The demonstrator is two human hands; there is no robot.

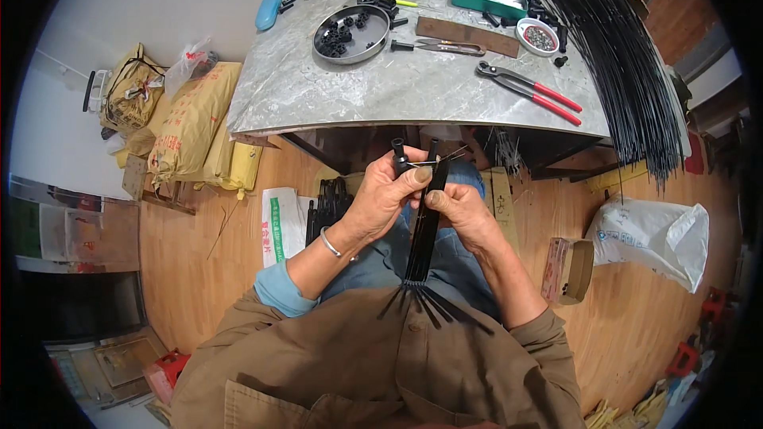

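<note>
My left hand [387,194] is closed around a black tubular piece [399,152] with a round, hollow-looking top. Beside it, my right hand [462,211] pinches a bundle of thin black rods [420,246], which resembles a folded umbrella frame. The bundle hangs down in front of my jacket, and its lower ends fan out. Another dark tube end [433,147] rises between my hands. A thin, wire-like strand [451,156] crosses near my thumbs; the fingers hide how it runs around the parts.
Pliers with red handles [534,94], thread snips [450,47], a round tray [351,35] of small black parts and a white dish [538,36] lie on the grey table [318,103]. Long black rods [624,63] overhang its right side. A white sack [652,240] and cardboard box [567,270] are on the floor.
</note>
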